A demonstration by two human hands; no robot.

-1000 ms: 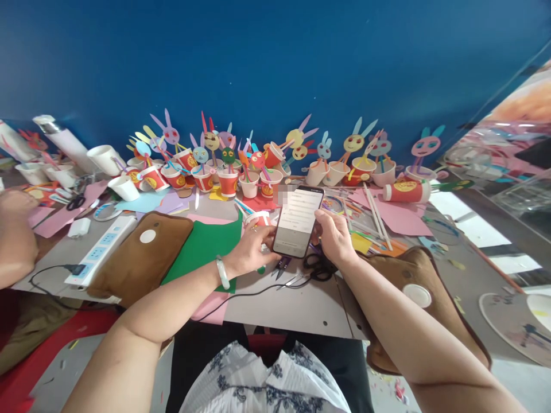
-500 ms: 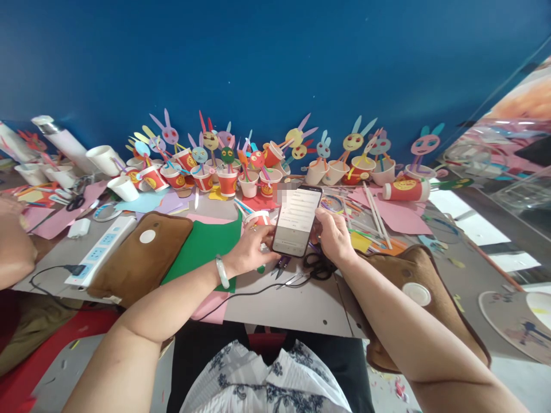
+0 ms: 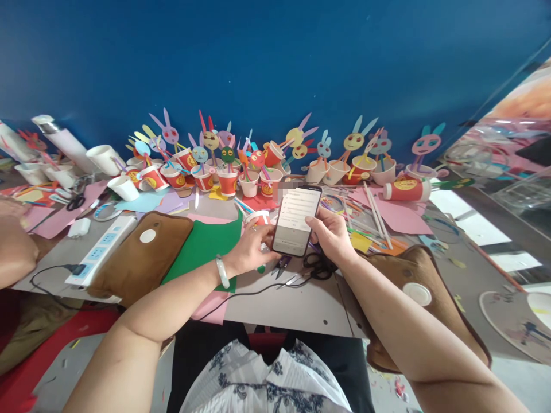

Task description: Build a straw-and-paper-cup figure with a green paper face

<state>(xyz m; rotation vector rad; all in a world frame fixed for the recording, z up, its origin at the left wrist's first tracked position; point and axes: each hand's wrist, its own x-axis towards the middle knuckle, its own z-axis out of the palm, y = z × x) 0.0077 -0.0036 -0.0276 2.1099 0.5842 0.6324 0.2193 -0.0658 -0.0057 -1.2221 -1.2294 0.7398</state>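
A smartphone [image 3: 297, 223] with a lit, mostly white screen is held upright and slightly tilted above the table. My left hand [image 3: 253, 241] grips it at its lower left, fingers and thumb at the edge. At the right edge is my right hand [image 3: 330, 232], its thumb lying over the screen and its other fingers partly hidden behind the phone. A red and white paper cup [image 3: 257, 217] shows just behind my left fingers. Black-handled scissors [image 3: 319, 266] lie below my right hand, close to a black cable.
Paper cups with rabbit-faced figures [image 3: 228, 179] line the blue wall. Brown plush pouches [image 3: 142, 252] lie left and right, with a power strip [image 3: 101, 246] and green paper [image 3: 202, 246] on the left. Another person's arm [image 3: 15, 244] is at the far left.
My right thumb has moved left from the phone's edge onto its screen. The phone and my left hand have stayed in nearly the same place.
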